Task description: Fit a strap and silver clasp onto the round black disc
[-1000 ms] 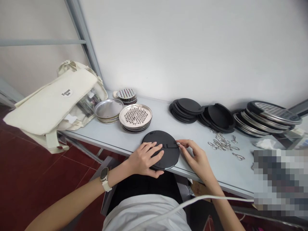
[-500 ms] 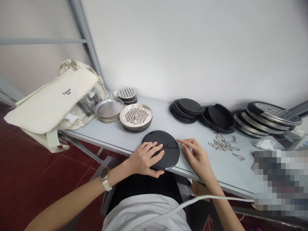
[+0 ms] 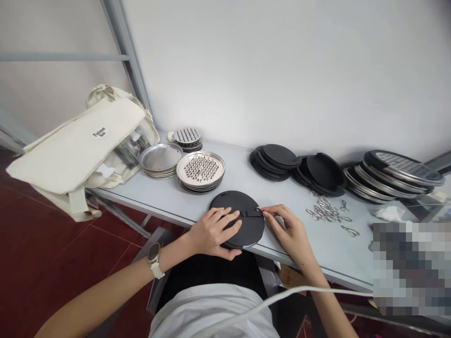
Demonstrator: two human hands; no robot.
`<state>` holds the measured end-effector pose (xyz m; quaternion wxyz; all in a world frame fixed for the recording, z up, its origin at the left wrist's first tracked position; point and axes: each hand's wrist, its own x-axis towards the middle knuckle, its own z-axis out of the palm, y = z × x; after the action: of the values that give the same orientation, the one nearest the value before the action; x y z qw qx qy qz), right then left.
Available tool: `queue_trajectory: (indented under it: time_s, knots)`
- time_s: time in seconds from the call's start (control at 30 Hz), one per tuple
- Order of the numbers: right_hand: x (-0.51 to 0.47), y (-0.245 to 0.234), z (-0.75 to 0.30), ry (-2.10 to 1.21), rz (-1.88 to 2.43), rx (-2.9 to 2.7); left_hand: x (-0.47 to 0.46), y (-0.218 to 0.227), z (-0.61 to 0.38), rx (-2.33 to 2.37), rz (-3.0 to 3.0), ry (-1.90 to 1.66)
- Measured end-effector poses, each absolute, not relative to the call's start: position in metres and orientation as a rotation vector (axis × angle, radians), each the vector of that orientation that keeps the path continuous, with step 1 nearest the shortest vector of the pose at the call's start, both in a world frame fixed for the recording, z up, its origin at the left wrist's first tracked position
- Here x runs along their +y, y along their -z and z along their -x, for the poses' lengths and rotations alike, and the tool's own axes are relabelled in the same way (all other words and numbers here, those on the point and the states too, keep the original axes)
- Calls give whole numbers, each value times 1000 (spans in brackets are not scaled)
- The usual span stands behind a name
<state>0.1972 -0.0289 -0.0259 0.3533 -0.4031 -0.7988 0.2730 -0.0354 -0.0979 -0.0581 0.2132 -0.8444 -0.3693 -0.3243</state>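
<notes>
The left hand (image 3: 214, 231) is pressing flat, fingers spread, steadying the black disc (image 3: 252, 229); the right hand (image 3: 291, 232) is pinching a clip (image 3: 260, 210) at its rim.

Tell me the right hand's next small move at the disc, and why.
Probably push the clip onto the end of the strap. The right hand pinches the clip at the edge of the disc, where the strap ends, and the left hand lies flat on the disc, steadying it.

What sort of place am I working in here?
Probably an assembly bench: stacked black discs, stacked perforated metal plates and loose metal clips on a table, one disc under the left hand.
</notes>
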Motion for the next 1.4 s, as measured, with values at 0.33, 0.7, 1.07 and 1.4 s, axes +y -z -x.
queue_trajectory:
  time_s: [0.33, 0.7, 1.07, 1.4]
  knots:
    - [-33, 23, -196, -769, 1054, -2129, -98, 59, 36, -1025, 2349, 900]
    - [-34, 24, -195, -889, 1070, -2092, -98, 60, 36, -1019, 2347, 909]
    - [-33, 24, -196, -910, 1082, -2094, -98, 60, 36, -1019, 2345, 915]
    - [-33, 24, -196, -911, 1082, -2100, -98, 59, 36, -1023, 2348, 917]
